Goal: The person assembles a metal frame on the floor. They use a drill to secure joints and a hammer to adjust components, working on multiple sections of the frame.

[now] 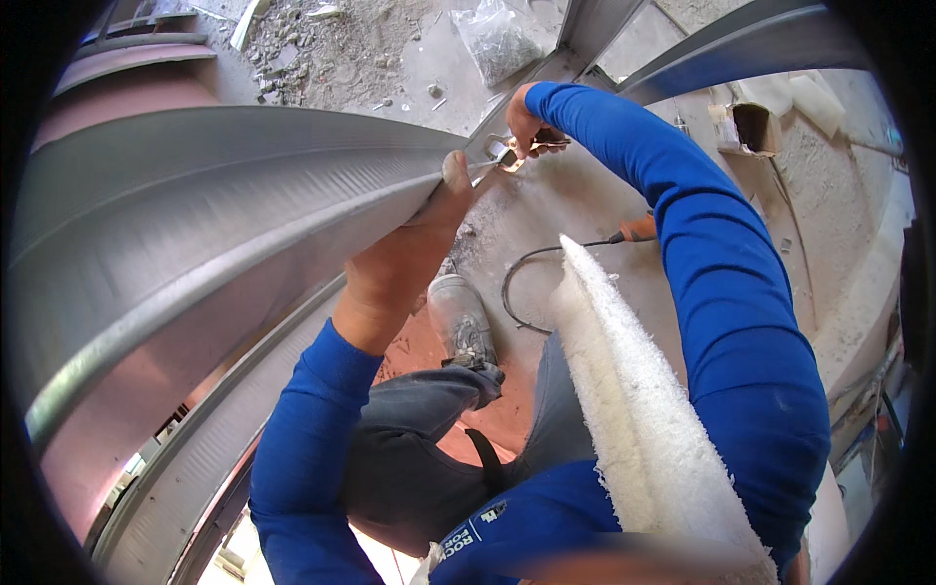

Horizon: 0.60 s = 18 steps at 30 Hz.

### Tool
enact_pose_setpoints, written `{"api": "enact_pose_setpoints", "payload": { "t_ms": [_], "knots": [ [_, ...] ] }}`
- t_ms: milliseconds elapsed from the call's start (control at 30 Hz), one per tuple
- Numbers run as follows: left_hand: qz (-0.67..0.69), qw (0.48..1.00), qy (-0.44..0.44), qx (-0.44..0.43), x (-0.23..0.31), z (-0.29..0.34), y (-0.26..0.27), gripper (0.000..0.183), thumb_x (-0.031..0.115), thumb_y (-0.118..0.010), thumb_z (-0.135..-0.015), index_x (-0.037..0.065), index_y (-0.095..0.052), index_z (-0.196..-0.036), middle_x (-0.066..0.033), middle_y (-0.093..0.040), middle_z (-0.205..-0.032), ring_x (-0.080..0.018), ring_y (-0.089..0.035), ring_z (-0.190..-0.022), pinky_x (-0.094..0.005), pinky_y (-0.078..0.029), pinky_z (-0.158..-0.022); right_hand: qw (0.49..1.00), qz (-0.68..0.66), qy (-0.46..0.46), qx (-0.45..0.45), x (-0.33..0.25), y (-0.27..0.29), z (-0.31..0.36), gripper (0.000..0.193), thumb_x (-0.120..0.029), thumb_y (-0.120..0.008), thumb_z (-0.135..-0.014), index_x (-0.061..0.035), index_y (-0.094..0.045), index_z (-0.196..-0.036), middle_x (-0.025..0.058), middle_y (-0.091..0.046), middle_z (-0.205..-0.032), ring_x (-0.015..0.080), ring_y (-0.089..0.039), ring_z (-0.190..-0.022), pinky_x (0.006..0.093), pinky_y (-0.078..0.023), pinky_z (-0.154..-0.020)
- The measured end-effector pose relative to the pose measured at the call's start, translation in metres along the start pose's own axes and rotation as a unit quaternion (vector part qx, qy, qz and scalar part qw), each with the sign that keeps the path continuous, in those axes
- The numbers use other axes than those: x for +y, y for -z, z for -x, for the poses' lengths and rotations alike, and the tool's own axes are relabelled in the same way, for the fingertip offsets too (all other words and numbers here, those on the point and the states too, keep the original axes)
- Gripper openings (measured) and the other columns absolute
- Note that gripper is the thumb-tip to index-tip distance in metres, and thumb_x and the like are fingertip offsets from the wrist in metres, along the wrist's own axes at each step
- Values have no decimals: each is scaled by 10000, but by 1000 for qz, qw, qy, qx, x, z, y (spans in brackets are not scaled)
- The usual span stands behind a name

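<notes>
My left hand (pixel 414 244) is wrapped around the end of a long grey metal stud (pixel 253 180), its thumb on the upper edge. The stud runs from the left of the view toward the upper middle. Just beyond its end, my right hand (pixel 527 127) is closed on a metal clamp, which looks like locking pliers (pixel 508 156). The clamp's jaws sit at the joint where the stud meets another metal profile (pixel 575 58). How tightly the jaws bite is too small to tell.
A white towel (pixel 634 390) hangs in front of my chest. An orange-handled power tool (pixel 639 229) with a black cord (pixel 507 283) lies beside my right arm. Rubble (pixel 331 58), a clear plastic bag of small pieces (pixel 497 44) and an open cardboard box (pixel 726 132) are on the floor.
</notes>
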<state>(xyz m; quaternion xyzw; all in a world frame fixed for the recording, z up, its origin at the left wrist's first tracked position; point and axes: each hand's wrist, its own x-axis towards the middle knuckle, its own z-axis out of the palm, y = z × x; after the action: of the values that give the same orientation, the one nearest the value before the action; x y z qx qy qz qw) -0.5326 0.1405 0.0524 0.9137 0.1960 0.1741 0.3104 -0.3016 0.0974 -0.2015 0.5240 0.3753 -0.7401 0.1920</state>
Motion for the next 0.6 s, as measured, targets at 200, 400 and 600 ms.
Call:
{"api": "enact_pose_setpoints", "payload": {
  "t_ms": [200, 400, 600],
  "knots": [
    [18, 963, 207, -171, 7, 12, 10, 604, 505, -500, -994, -11, -613, -1286, -106, -650, -1248, -177, -607, -1167, -280, -439, -1033, 999, -51, 9, -2, 7, -1, -7, 343, -315, -627, -1002, 22, -660, -1060, 159, -660, -883, 321, -707, -869, 480, -600, -836],
    [29, 999, 15, 18, 7, 9, -2, 305, 150, -852, -803, 30, -715, -1047, -74, -717, -969, -158, -692, -828, -277, -542, -787, 1000, -17, 0, 17, 12, 1, -15, 344, -398, -703, -943, -59, -726, -1002, 85, -603, -792, 250, -656, -734, 441, -609, -715],
    [-93, 992, -83, 1, 2, 13, 1, 295, 130, -886, -769, 46, -736, -1008, -63, -713, -1004, -152, -695, -861, -283, -545, -795, 989, 137, 27, 41, 6, 2, -3, 330, -437, -679, -954, -130, -771, -1032, 81, -674, -902, 240, -677, -845, 411, -577, -745]
  ]
}}
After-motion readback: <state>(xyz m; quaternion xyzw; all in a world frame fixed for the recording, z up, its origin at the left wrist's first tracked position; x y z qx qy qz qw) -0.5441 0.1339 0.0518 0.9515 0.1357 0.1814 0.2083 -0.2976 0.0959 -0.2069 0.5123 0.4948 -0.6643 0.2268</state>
